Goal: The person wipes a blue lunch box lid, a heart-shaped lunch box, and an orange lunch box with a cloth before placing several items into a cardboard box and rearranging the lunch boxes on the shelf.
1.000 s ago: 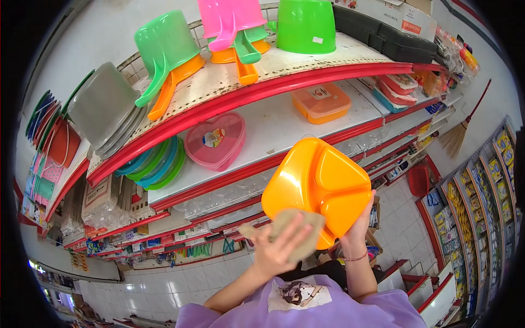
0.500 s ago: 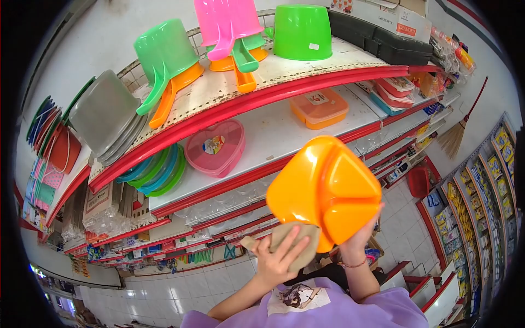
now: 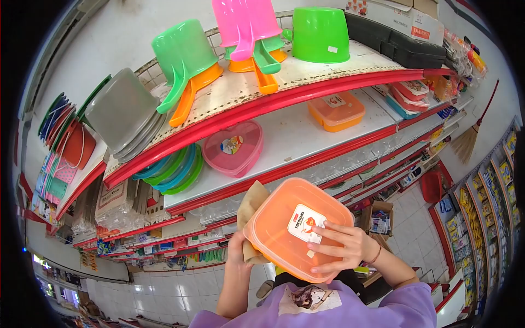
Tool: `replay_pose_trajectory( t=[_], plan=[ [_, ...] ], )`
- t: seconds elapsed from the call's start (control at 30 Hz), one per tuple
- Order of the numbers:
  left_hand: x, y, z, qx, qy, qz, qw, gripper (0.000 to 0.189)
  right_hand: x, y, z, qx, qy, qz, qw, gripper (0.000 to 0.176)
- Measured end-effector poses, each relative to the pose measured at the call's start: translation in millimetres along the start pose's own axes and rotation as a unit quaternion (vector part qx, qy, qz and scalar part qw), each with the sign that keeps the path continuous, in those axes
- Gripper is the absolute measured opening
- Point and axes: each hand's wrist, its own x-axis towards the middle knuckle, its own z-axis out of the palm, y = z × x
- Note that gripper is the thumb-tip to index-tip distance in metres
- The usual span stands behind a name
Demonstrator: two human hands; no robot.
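An orange lunch box (image 3: 279, 218) with a clear lid and a white label is held in front of my chest, lid facing me. My left hand (image 3: 239, 252) grips its left edge, with a tan cloth (image 3: 250, 205) pressed between palm and box. Across the right part of the lid lie the fingers of my right hand (image 3: 350, 250), beside the label; this hand holds the box's right side, its thumb hidden. Behind the box, on the middle shelf, stand a pink heart-shaped box (image 3: 234, 150) and another orange lidded box (image 3: 336, 111).
The upper shelf (image 3: 306, 70) carries green and pink dippers (image 3: 186, 54), a bright green pail (image 3: 320, 35) and grey stacked containers (image 3: 123, 112). Round green and blue plastic ware (image 3: 178, 172) sits below. A cardboard box (image 3: 377, 218) stands on the floor at right.
The orange box has been turned over from its divided underside to its labelled lid and lowered. My left hand with the cloth moved to its left edge; my right hand came onto the lid.
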Motion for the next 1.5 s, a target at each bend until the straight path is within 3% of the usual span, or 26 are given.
replay_pose_trajectory(
  t=[0.1,0.13,0.2,0.23,0.27,0.3,0.33,0.4,0.47,0.57,0.6,0.7,0.8,0.9,0.93,0.97,1.03,1.1,1.17,1.23,1.3,1.4,1.5],
  plan=[
    [5.3,-9.5,-8.3,-0.116,-0.061,0.026,0.991,0.059,2.3,6.5,-1.0,0.032,-0.017,-0.009,0.999,0.058],
    [5.1,-10.9,-7.7,-0.111,-0.044,0.030,0.992,0.062,3.0,8.9,-4.3,0.076,-0.032,0.016,0.997,0.058],
    [8.3,-16.0,-15.6,-0.161,-0.099,0.039,0.981,0.065,4.7,13.1,-14.5,0.165,-0.062,0.065,0.982,0.059],
    [8.6,-17.0,-19.1,-0.185,-0.126,0.043,0.974,0.066,6.2,17.9,-17.3,0.146,-0.015,0.127,0.981,0.058],
    [6.1,-13.0,-18.9,-0.065,-0.049,0.024,0.996,0.073,8.1,23.8,-19.8,0.125,0.032,0.187,0.974,0.058],
    [5.4,-12.4,-19.7,-0.113,-0.063,0.009,0.992,0.066,8.7,27.8,-21.3,0.103,0.079,0.247,0.960,0.058],
    [5.4,-12.2,-20.6,-0.162,-0.078,-0.006,0.984,0.060,5.6,31.9,-18.4,0.227,0.097,0.326,0.913,0.057],
    [5.8,-14.9,-24.2,-0.213,-0.108,-0.016,0.971,0.056,-4.0,43.2,-3.4,0.453,0.126,0.458,0.755,0.057],
    [8.8,-17.9,-21.7,-0.220,-0.140,-0.002,0.965,0.058,-10.6,46.2,13.7,0.542,0.042,0.448,0.710,0.059],
    [7.4,-6.2,0.1,-0.090,0.014,0.015,0.996,0.067,-12.7,41.5,17.5,0.602,-0.009,0.503,0.621,0.058],
    [6.0,-7.0,-4.4,-0.125,-0.011,0.024,0.992,0.078,-12.4,39.5,17.9,0.610,-0.013,0.534,0.586,0.057],
    [7.5,6.2,3.8,0.142,-0.032,0.135,0.980,0.083,-7.4,38.6,24.5,0.602,0.022,0.535,0.592,0.056],
    [12.1,15.8,6.1,0.120,-0.013,0.112,0.986,0.085,0.2,42.1,32.3,0.602,0.033,0.531,0.595,0.056],
    [17.1,6.2,-7.4,0.034,0.078,0.150,0.985,0.078,12.2,51.5,43.8,0.595,0.046,0.531,0.601,0.053],
    [21.7,2.7,-10.3,-0.062,0.156,0.169,0.971,0.064,17.5,57.7,48.0,0.593,0.047,0.536,0.600,0.053],
    [22.0,5.5,-16.3,-0.074,0.189,0.186,0.961,0.058,21.7,65.1,52.0,0.591,0.049,0.540,0.598,0.053],
    [18.4,17.5,-30.4,-0.097,0.253,0.222,0.936,0.047,32.7,86.4,62.3,0.649,0.089,0.563,0.503,0.046],
    [10.3,18.9,-31.3,-0.092,0.288,0.247,0.921,0.038,55.7,109.5,74.3,0.624,0.151,0.601,0.476,0.046],
    [0.2,16.3,-34.4,-0.096,0.280,0.238,0.925,0.037,74.5,144.8,95.6,0.616,0.170,0.585,0.499,0.046],
    [-7.8,11.6,-35.0,-0.109,0.289,0.229,0.923,0.037,94.4,182.6,119.2,0.589,0.182,0.556,0.558,0.043],
    [-14.8,7.0,-36.4,-0.121,0.295,0.221,0.922,0.038,120.0,203.9,131.4,0.490,0.177,0.547,0.655,0.040],
    [-24.1,-2.6,-42.3,-0.135,0.304,0.211,0.919,0.037,140.1,237.6,156.0,0.447,0.136,0.574,0.673,0.040],
    [-34.8,-9.6,-48.9,-0.120,0.306,0.200,0.923,0.038,151.7,252.3,156.8,0.388,0.036,0.583,0.713,0.053]
  ],
)
